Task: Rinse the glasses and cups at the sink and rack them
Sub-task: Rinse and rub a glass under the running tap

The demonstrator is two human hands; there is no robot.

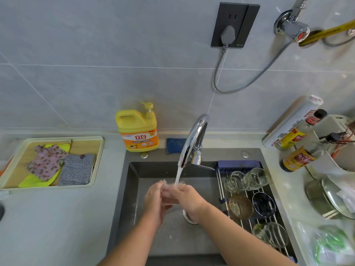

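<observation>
Two hands meet low in the sink [132, 189], left hand [153, 200] and right hand [187, 200] both curled round a clear glass [170, 191], so blurred that its rim and base cannot be made out. Water [178, 173] from the tap [194, 139] strikes it. Just right, other glasses [237, 182] lie on the rack [221, 181], the nearest partly behind the forearm. Farther back, a yellow detergent bottle [138, 131] reads 立白; its smaller print is illegible.

I count five clear glasses [258, 178]: one at centre, four at lower right. Beside those, one amber cup [240, 206] and one dark bowl [264, 204]. Two sauce bottles [296, 160] at right.
</observation>
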